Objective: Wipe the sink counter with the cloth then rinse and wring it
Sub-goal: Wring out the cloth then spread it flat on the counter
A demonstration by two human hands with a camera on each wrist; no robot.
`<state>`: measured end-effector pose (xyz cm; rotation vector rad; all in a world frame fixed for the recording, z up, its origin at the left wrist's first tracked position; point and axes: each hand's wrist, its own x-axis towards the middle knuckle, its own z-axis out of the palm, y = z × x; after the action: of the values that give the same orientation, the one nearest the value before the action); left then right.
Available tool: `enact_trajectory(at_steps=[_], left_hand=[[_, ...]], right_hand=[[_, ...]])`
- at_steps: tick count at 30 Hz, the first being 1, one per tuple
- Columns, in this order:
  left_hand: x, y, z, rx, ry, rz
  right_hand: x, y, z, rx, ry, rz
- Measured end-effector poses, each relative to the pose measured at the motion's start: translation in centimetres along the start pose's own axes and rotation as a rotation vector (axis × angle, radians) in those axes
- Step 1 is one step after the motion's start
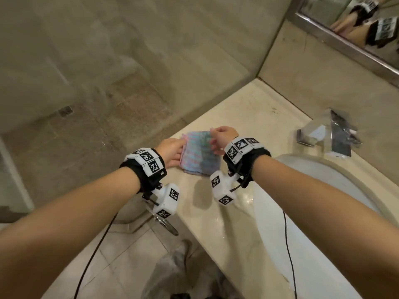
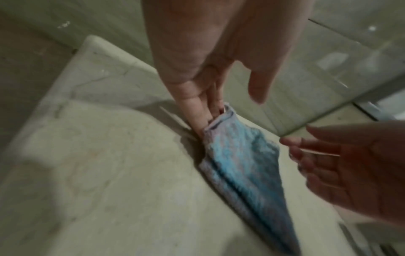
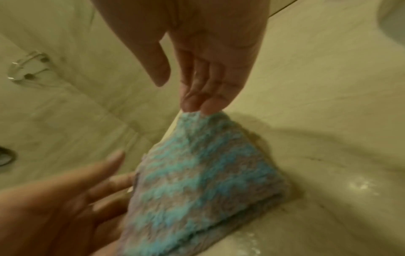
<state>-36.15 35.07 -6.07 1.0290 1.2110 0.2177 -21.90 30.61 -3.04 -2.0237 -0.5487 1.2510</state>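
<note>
A folded cloth (image 1: 199, 155) with blue and pink-grey stripes lies flat on the beige marble counter (image 1: 248, 117), near its left end. My left hand (image 1: 172, 152) rests at the cloth's left edge. In the left wrist view its straight fingers (image 2: 197, 112) touch the hem of the cloth (image 2: 238, 155), thumb held apart. My right hand (image 1: 216, 137) is at the far right corner. In the right wrist view its straight fingertips (image 3: 197, 104) touch the corner of the cloth (image 3: 197, 173), thumb clear of it. Neither hand grips the cloth.
A white sink basin (image 1: 323, 190) sits right of the cloth, with a chrome faucet (image 1: 330, 134) behind it. A mirror (image 1: 356, 24) hangs on the back wall. A glass wall (image 1: 129, 61) meets the counter's far left end. A towel ring (image 1: 168, 227) hangs below the counter's front edge.
</note>
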Motion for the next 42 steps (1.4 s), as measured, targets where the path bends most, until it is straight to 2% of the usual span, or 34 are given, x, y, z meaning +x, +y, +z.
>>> enact_trajectory(at_steps=[2,5,8,12,16,19,23,26,29,32,36,38,42], left_hand=[[0.5,-0.5,0.1,0.131,0.101,0.059],[1.5,-1.0,0.1,0.475,0.239,0.094],[1.4,-1.1,0.4,0.624,0.217,0.075],[1.9,-0.9,0.2,0.669,0.164,0.049],[1.8,-0.5,0.0,0.626,0.081,0.023],[1.6,0.0,0.5,0.492,0.042,0.006],[1.0,2.4,2.6,0.254,0.008,0.139],[-0.3,5.0,5.6,0.225,-0.094,0.227],[-1.7,7.2,9.6,0.214,-0.296,0.232],[-3.4,8.5,14.0,0.148,-0.448,0.204],[-5.3,9.2,20.2,-0.075,-0.676,0.133],[-6.4,9.1,23.4,-0.141,-0.808,0.083],[-9.2,7.7,30.3,-0.175,-0.963,0.012]], right_hand=[[0.7,0.9,-1.4,-0.112,0.074,0.034],[0.8,2.6,-2.7,-0.189,0.046,0.131],[1.3,3.5,-2.4,-0.210,-0.017,0.159],[1.4,3.0,-1.5,-0.146,-0.060,0.162],[0.8,1.8,-0.7,-0.151,-0.076,0.183],[0.0,-0.2,-1.6,-0.060,-0.031,0.087],[-1.7,-1.6,-4.6,0.141,0.024,-0.035],[-3.5,-2.0,-7.9,0.294,0.051,-0.071],[-5.8,-2.2,-11.9,0.377,0.091,-0.161],[-8.5,-1.4,-16.0,0.471,0.107,-0.249],[-11.9,1.0,-21.2,0.600,0.203,-0.326],[-13.7,2.7,-23.8,0.648,0.281,-0.327],[-17.6,7.6,-28.9,0.699,0.445,-0.286]])
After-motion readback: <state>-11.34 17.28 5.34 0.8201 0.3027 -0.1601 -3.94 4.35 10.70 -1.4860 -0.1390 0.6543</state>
